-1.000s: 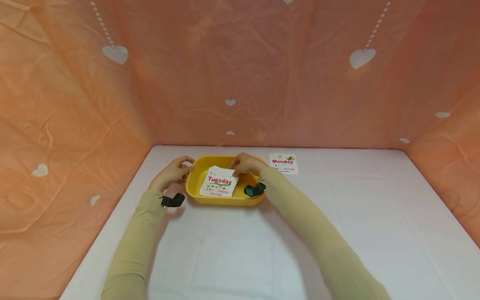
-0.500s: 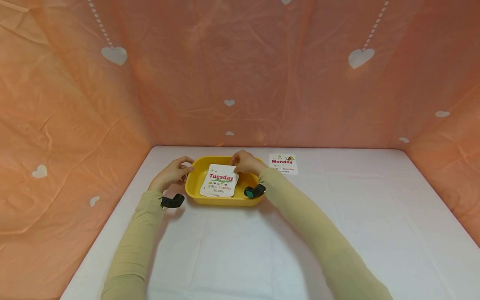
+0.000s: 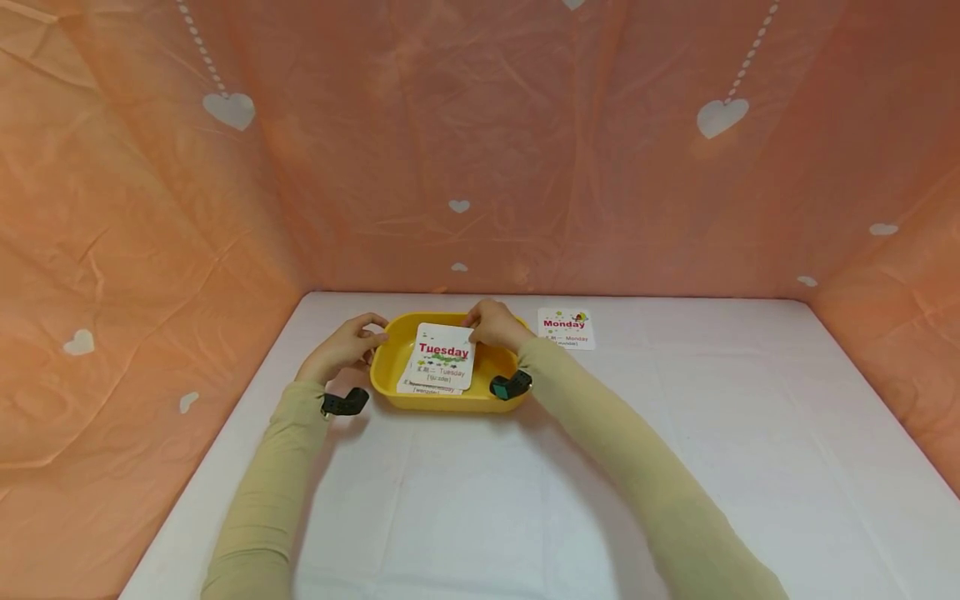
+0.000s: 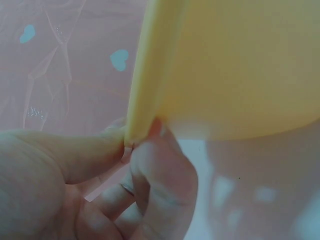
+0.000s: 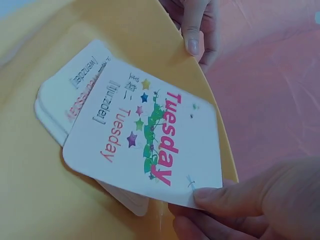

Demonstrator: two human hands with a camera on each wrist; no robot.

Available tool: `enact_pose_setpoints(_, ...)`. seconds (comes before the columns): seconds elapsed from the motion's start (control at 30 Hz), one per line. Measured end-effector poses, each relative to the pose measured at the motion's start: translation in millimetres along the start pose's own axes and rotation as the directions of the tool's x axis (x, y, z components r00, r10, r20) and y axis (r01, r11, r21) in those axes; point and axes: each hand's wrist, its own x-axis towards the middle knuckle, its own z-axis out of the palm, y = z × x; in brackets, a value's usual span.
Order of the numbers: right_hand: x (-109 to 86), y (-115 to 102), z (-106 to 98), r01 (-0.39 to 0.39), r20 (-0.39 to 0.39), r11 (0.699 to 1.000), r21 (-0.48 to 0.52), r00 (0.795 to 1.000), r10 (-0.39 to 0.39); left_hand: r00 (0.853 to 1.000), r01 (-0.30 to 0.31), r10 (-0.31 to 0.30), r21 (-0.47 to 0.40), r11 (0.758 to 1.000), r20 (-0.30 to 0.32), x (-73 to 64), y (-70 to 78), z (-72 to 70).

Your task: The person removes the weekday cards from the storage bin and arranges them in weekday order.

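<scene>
My right hand point(image 3: 497, 325) pinches a corner of the white Tuesday card point(image 3: 444, 358) between thumb and fingers. In the right wrist view, the Tuesday card point(image 5: 150, 135) is tilted above a stack of cards, and a Wednesday card point(image 5: 75, 90) shows on that stack. The stack lies in a yellow tray point(image 3: 498, 403). At the tray's left end, my left hand point(image 3: 341, 346) pinches the rim, as the left wrist view shows with thumb and fingers point(image 4: 165, 175) on the yellow wall point(image 4: 150, 75).
A Monday card point(image 3: 566, 328) lies on the white table point(image 3: 465, 500), right of the tray near the back edge. Orange cloth point(image 3: 585, 208) with white hearts stands behind and at both sides. Each wrist wears a dark band with a camera point(image 3: 510, 384).
The Tuesday card has risen off the stack and shifted slightly back, uncovering the Wednesday card beneath. My left hand has kept its place on the tray's rim.
</scene>
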Motion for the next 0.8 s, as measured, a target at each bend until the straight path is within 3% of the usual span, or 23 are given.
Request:
enact_pose_setpoints(0.2,-1.8,-0.9,-1.7,-0.006,0.007,0.999,0.040,1.000,0.006,1.000,-0.017,0.017,0.004,1.000,0.006,0.0,0.0,-0.2)
enact_pose_setpoints(0.53,-6.4,0.8,-7.5,-0.026,0.047,0.993,0.117,0.999,0.021,1.000,0.011,-0.011,0.028,1.000,-0.016,2.8,1.3,1.1)
enact_pose_setpoints(0.8,-12.6,4.6,-20.1,-0.010,0.055,0.983,0.185,0.998,0.000,1.000,-0.008,0.008,-0.001,1.000,-0.004,1.3,1.4,1.0)
